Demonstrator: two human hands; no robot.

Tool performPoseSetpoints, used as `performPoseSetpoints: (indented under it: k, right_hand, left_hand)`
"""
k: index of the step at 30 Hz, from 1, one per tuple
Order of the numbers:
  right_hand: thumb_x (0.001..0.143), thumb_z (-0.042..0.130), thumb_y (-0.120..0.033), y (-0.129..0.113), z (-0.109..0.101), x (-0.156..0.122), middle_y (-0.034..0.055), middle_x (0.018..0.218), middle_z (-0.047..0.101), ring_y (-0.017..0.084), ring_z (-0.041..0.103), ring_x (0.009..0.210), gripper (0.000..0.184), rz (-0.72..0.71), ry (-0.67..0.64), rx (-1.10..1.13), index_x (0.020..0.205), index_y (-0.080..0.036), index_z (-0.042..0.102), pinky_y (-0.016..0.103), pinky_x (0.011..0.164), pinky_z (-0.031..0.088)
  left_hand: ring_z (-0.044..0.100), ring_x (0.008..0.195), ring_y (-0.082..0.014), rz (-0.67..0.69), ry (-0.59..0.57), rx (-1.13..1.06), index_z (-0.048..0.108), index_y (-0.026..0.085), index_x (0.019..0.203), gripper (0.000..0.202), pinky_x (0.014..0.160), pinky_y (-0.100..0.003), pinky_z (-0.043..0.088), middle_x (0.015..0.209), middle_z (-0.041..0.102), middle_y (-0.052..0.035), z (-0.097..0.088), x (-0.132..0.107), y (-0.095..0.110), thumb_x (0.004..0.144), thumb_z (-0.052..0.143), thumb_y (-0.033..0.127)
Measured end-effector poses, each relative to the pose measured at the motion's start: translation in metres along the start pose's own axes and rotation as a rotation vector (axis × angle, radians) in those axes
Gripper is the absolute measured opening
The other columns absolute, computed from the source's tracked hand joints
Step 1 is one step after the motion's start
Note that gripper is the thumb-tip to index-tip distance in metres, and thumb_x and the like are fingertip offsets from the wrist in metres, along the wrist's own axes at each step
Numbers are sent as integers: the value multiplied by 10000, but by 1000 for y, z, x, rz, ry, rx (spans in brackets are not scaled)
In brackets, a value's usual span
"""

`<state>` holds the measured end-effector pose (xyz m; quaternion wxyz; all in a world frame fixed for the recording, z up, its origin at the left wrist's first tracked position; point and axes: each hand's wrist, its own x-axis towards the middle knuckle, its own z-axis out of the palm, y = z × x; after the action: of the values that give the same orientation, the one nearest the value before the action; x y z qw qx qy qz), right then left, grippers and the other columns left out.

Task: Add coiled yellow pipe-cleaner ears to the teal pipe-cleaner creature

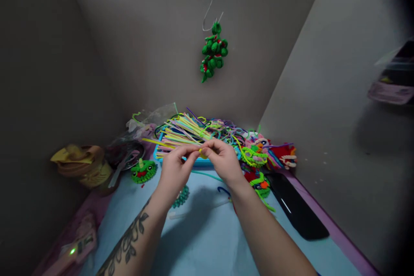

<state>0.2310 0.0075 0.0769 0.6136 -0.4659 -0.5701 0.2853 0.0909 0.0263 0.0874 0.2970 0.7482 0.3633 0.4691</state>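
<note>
Above the table, my left hand [177, 166] and my right hand [223, 159] meet fingertip to fingertip, thumbs and forefingers pinched together. Between them shows a small yellow piece [202, 154], apparently of pipe cleaner; most of it is hidden by the fingers. Behind my hands, loose pipe cleaners [184, 127] in many colours lie heaped over a blue tray [207, 162]. A teal beaded-looking coil [181, 197] is on the table beneath my left wrist. Near my right forearm are a dark blue hook-shaped piece [223, 189] and a green fuzzy figure [261, 184].
A green fuzzy frog-like head [143, 171] sits left, near a brown pot [93, 168] and a pink device [76, 248] with a green light. At right lies a black flat slab [296, 207]. A green bunch [214, 49] hangs from a wire before grey partition walls [145, 43].
</note>
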Motion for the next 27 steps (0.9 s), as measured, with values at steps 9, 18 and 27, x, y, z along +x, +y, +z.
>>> performPoseSetpoints:
  k: [9, 18, 27]
  right_hand:
    - [700, 674, -191, -4, -2, 1, 25, 754, 717, 171, 646, 739, 58, -49, -24, -43, 733, -195, 721, 272, 707, 500]
    - [709, 659, -227, 0, -6, 3, 45, 819, 734, 197, 668, 773, 140, -6, -27, -28, 822, -190, 733, 304, 717, 522]
    - [690, 664, -244, -3, -1, 1, 35, 729, 728, 187, 646, 681, 94, 31, 23, -31, 727, -189, 731, 289, 624, 497]
  left_hand:
    - [630, 740, -147, 7, -105, 34, 699, 170, 838, 161, 648, -216, 463, 818, 717, -26, -11, 2, 1, 815, 557, 241]
    - [540, 589, -108, -34, -38, -4, 672, 149, 769, 157, 532, -194, 400, 690, 658, -4, -16, 6, 3, 796, 545, 238]
    - [488, 552, -98, -96, 74, -168, 610, 150, 695, 163, 541, -204, 396, 581, 544, 28, -16, 7, 3, 775, 565, 284]
